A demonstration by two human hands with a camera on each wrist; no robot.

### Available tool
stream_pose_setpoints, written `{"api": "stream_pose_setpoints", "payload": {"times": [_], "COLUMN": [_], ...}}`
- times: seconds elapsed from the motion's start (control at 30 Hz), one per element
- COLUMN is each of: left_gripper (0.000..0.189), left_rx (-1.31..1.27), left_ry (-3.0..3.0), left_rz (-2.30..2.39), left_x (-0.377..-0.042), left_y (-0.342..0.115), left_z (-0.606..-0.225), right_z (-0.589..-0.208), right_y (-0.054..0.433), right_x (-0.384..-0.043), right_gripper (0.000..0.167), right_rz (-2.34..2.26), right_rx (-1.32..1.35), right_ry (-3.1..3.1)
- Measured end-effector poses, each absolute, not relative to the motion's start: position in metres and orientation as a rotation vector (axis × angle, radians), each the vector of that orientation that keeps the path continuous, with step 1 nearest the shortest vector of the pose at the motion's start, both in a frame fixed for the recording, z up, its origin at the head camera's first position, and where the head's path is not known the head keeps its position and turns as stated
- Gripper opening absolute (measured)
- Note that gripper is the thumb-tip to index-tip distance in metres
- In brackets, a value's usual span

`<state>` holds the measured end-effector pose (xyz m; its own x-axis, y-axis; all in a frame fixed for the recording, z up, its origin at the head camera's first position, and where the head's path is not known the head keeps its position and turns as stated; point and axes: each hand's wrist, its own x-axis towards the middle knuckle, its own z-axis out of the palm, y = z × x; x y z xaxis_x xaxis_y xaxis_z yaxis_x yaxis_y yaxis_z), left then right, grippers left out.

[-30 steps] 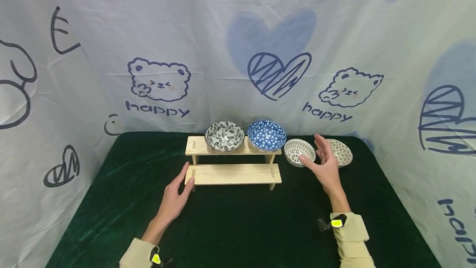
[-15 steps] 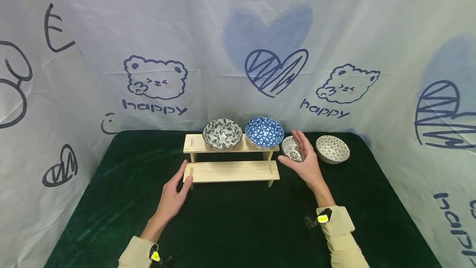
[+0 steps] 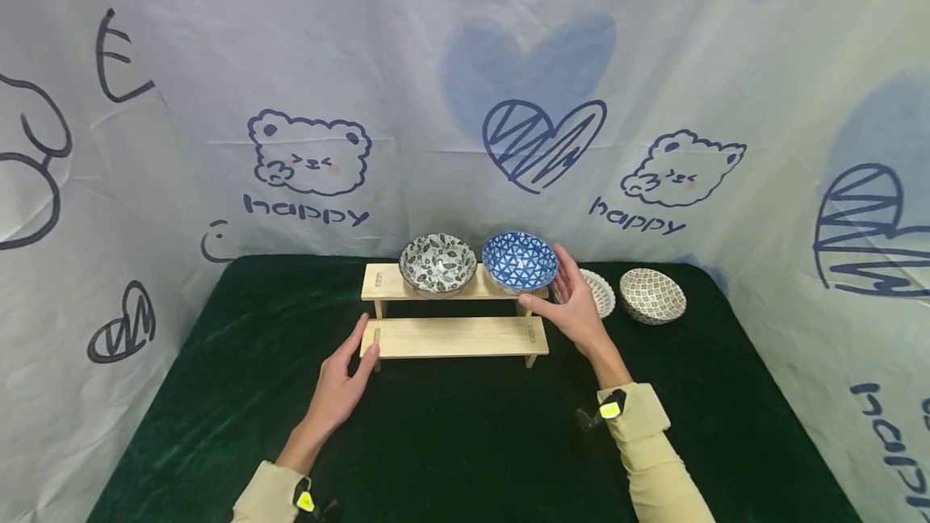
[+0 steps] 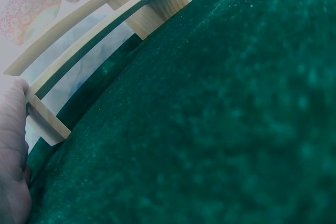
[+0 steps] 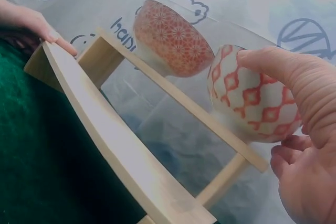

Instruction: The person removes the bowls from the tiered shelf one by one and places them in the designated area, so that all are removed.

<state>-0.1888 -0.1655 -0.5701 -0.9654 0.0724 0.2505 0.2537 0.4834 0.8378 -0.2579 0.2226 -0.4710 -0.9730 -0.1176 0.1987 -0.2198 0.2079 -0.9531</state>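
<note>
A two-step wooden display rack (image 3: 454, 337) stands on green cloth. My left hand (image 3: 341, 386) holds the left end of its lower step, thumb at the front and fingers behind. On the upper step sit two bowls: a black-and-white leaf-patterned bowl (image 3: 438, 264) on the left and a blue bowl with white triangles (image 3: 519, 261) on the right. My right hand (image 3: 577, 313) grips the blue bowl's right side. The right wrist view shows my thumb (image 5: 268, 59) against that bowl's red-and-white outside (image 5: 252, 98) and curled fingers lower down.
Right of the rack, a small white-patterned bowl (image 3: 599, 294) is partly hidden by my right hand. Farther right lies another patterned bowl (image 3: 652, 296). A printed white curtain (image 3: 429, 103) hangs right behind the table (image 3: 465, 442).
My right hand has moved left, from beside the small white-patterned bowl over to the blue bowl. My left hand has stayed at the rack's left end.
</note>
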Motion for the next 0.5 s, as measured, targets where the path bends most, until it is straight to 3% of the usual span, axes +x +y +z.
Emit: {"api": "stream_pose_setpoints", "payload": {"times": [0.5], "left_gripper": [0.063], "left_rx": [-0.313], "left_ry": [-2.551], "left_rz": [-1.470], "left_x": [-0.1886], "left_y": [-0.1656], "left_z": [-0.5726], "right_z": [-0.4654], "right_y": [0.2114], "right_x": [-0.2670], "right_gripper": [0.119], "right_rz": [1.937], "right_rx": [0.282], "right_ry": [-2.377]}}
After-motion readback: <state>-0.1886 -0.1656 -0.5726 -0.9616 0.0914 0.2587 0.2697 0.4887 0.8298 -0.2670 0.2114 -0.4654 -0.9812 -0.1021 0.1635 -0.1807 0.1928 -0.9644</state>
